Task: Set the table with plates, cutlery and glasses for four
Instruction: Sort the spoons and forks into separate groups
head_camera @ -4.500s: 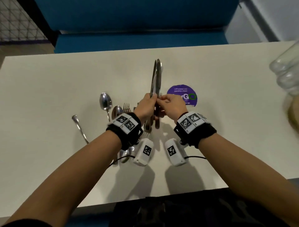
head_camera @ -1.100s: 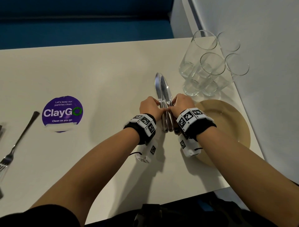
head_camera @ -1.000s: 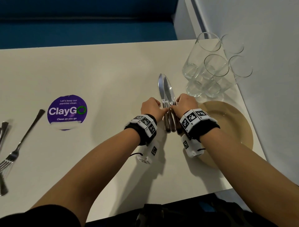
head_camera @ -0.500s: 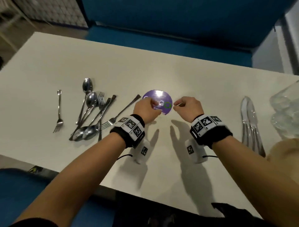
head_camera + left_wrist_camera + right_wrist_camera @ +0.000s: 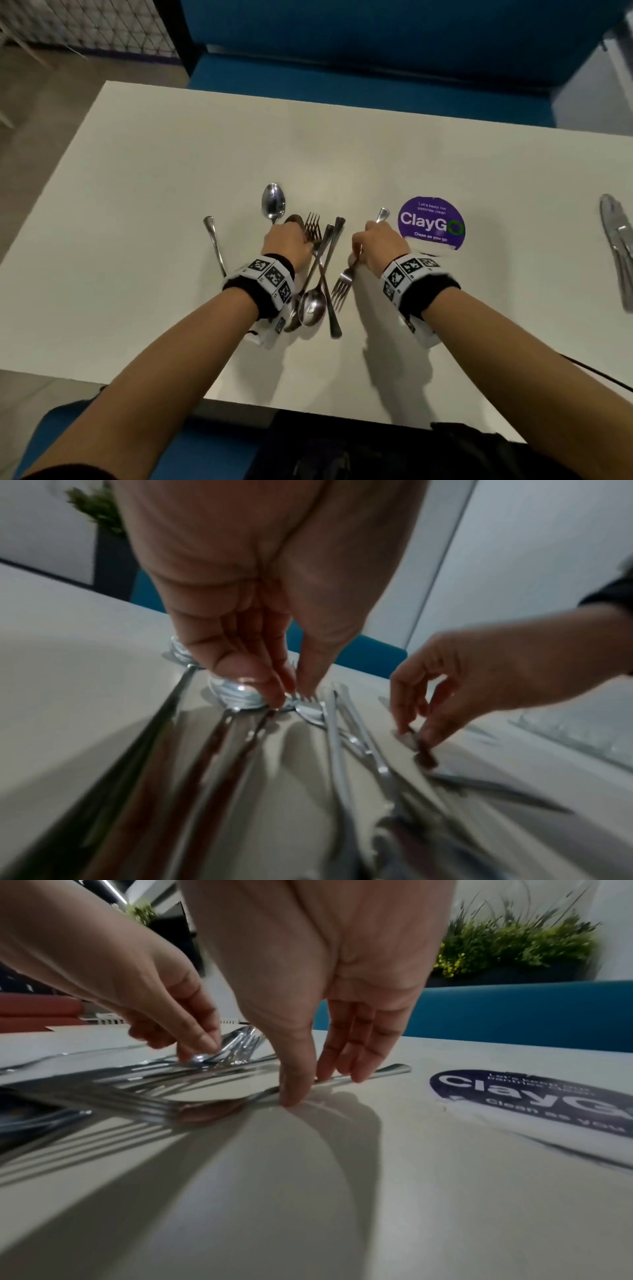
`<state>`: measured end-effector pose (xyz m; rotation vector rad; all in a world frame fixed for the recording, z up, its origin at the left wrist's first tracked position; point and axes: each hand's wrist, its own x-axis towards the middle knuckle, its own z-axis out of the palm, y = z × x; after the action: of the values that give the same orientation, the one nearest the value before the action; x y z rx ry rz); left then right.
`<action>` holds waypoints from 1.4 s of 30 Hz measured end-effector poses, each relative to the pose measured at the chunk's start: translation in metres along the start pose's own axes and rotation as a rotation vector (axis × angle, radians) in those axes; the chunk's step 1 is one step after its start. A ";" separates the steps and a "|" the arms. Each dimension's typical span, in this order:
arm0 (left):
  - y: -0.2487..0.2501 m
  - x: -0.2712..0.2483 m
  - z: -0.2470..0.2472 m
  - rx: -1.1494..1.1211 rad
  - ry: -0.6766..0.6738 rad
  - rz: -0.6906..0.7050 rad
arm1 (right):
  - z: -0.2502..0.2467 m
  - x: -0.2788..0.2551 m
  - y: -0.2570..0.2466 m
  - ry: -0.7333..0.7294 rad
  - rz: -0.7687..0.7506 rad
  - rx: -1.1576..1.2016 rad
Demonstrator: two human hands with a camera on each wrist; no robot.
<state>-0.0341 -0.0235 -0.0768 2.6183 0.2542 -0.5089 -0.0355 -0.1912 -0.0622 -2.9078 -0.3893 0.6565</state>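
Note:
A pile of forks and spoons [image 5: 320, 274] lies on the white table [image 5: 164, 178]. My left hand [image 5: 286, 245] is down on the pile's far end, and its thumb and fingertips [image 5: 291, 693] pinch the head of a fork [image 5: 308, 699] next to a spoon bowl [image 5: 236, 693]. My right hand [image 5: 375, 243] pinches the handle of a separate fork [image 5: 342, 287] that lies flat just right of the pile. In the right wrist view the thumb and fingers [image 5: 298, 1093] close on that fork's handle [image 5: 387, 1070]. Several knives [image 5: 616, 240] lie at the table's right edge.
A purple ClayGo sticker [image 5: 431, 222] is stuck on the table right of my right hand. One lone piece of cutlery [image 5: 214, 240] lies left of the pile, and a spoon [image 5: 273, 202] sits at its far end. A blue bench [image 5: 342, 68] runs behind the table.
Both hands let go of the knives beside the plate and moved left, empty, past the sticker. Now the left hand is on the cutlery pile and the right pinches a fork.

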 end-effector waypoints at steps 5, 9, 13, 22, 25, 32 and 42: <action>0.003 0.014 0.002 -0.021 -0.062 -0.029 | -0.007 0.006 -0.003 -0.048 -0.129 -0.186; 0.000 0.016 -0.008 -0.031 -0.072 0.019 | -0.020 0.012 0.005 -0.008 -0.154 -0.096; -0.007 0.008 -0.026 -0.280 -0.101 0.090 | -0.040 0.015 0.010 0.254 0.072 0.359; 0.018 -0.020 -0.022 -0.683 -0.325 0.124 | -0.029 0.023 -0.040 0.268 0.141 1.040; 0.002 -0.021 -0.018 -0.601 -0.221 0.074 | -0.019 0.019 -0.036 0.202 0.030 0.578; -0.027 -0.023 -0.020 -0.627 -0.084 -0.001 | 0.003 0.013 -0.042 -0.025 -0.410 -0.233; -0.039 -0.021 -0.027 -0.622 0.045 -0.045 | 0.005 0.013 -0.034 -0.145 -0.459 -0.254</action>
<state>-0.0549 0.0212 -0.0622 2.0224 0.4119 -0.3177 -0.0338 -0.1549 -0.0656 -2.8348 -1.1910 0.7852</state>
